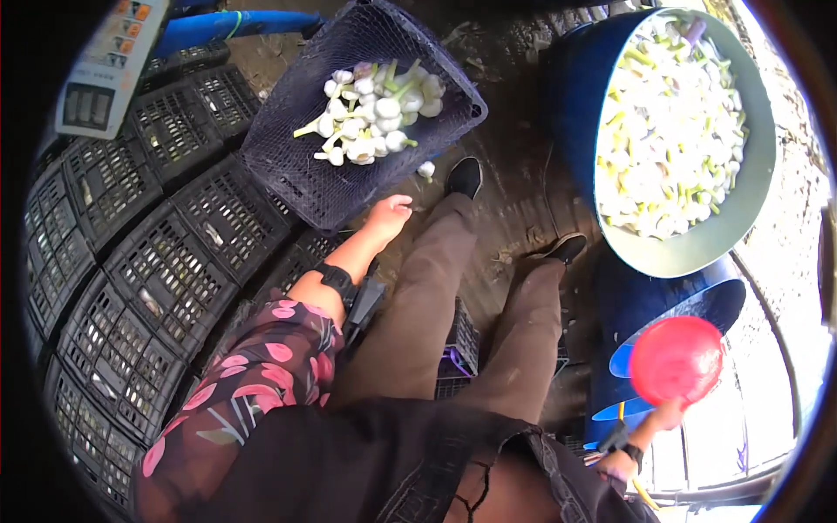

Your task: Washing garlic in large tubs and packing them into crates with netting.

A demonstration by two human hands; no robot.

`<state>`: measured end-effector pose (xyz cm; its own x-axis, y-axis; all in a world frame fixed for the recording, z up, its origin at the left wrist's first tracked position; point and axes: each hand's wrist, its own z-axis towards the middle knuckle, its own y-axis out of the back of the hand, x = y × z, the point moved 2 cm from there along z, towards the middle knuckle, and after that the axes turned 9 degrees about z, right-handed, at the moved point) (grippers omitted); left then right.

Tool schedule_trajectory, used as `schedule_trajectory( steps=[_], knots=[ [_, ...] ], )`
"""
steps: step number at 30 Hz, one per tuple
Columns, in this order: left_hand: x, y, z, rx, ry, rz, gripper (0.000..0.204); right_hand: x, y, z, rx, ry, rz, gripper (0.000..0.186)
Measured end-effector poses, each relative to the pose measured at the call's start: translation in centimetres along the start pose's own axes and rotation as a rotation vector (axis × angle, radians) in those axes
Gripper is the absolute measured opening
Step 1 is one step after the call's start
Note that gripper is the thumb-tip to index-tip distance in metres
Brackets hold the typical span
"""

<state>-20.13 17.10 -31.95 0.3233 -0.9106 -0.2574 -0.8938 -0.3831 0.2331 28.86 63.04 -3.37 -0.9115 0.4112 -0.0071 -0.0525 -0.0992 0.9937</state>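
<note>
My right hand [670,415], out to the lower right, grips the near rim of a round red plastic basin [677,359]. On the left, my left hand [390,218] hovers by the near side of a dark plastic mesh crate [305,187], its fingers loosely curled with nothing seen in them. Several white garlic bulbs [375,113] with short green stems lie inside that crate. One loose bulb [425,169] is on the floor beside it. At the upper right stands a big blue drum [757,166] with a pale inside, filled with more trimmed garlic [667,131].
Black slatted crates [166,270] are lined up along the left. A scale's display panel [109,65] and a blue bar [240,26] are at the upper left. Blue drums with open mouths [671,314] lie beneath the red basin. My shoes [465,178] rest on the brown floor.
</note>
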Motion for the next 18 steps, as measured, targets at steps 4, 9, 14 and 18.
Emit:
schedule_trajectory(
  steps=[4,9,14,18],
  knots=[
    [3.2,-2.8,5.8,-0.004,0.222,-0.322,0.044,7.0,4.6,3.1,-0.064,0.015,0.596,0.041],
    [5.7,-12.4,17.0,0.058,0.501,-0.627,0.064,19.4,1.5,3.5,0.274,0.394,0.721,0.042],
    [15.3,-10.7,22.2,-0.047,0.386,-0.852,0.042,26.5,-20.2,-1.8,0.535,0.497,0.805,0.034],
    [5.5,-11.6,16.6,-0.095,0.337,-0.416,0.023,31.1,-25.3,-3.4,0.612,0.572,0.587,0.02]
  ],
)
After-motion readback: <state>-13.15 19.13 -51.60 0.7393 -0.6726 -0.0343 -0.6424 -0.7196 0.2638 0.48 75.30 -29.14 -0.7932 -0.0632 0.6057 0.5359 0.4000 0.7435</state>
